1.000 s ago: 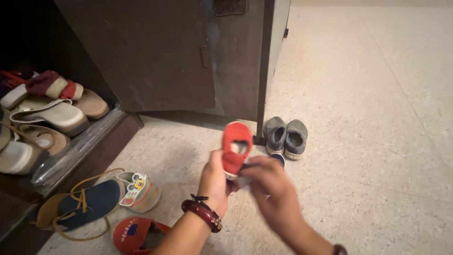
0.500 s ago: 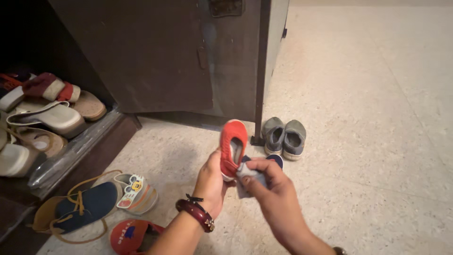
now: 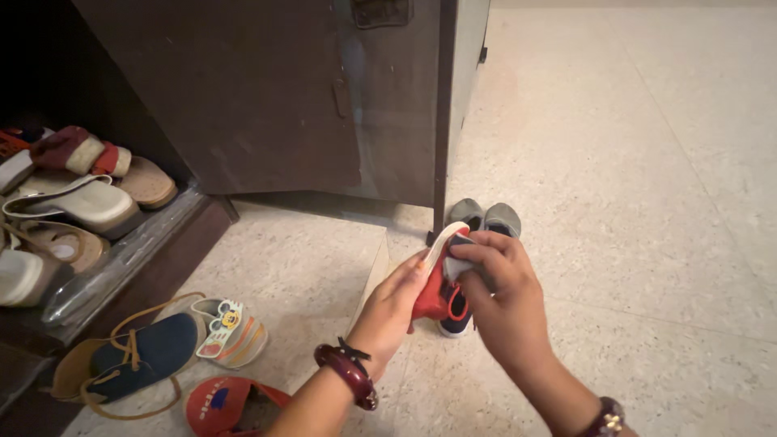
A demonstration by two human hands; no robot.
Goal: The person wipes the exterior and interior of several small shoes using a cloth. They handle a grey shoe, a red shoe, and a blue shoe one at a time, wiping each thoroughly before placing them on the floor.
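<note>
My left hand (image 3: 394, 307) holds a small red child's shoe (image 3: 431, 293) turned on its side, its pale sole (image 3: 437, 245) facing up and left. My right hand (image 3: 502, 295) presses a small grey cloth (image 3: 458, 265) against the shoe near the sole's edge. A dark bangle sits on my left wrist. Below the hands a small dark blue shoe (image 3: 455, 320) lies on the floor, partly hidden by my right hand.
A pair of grey slip-on shoes (image 3: 486, 217) stands by the open dark cabinet door (image 3: 267, 97). The cabinet shelf (image 3: 129, 251) at left carries several sandals. On the floor at lower left lie a blue-and-tan shoe (image 3: 133, 356), a small patterned shoe (image 3: 231, 328) and a red sandal (image 3: 222, 405).
The red shoe has been turned from opening-up to sole-up and lowered slightly. My right hand with the cloth moved up onto the sole's edge.
</note>
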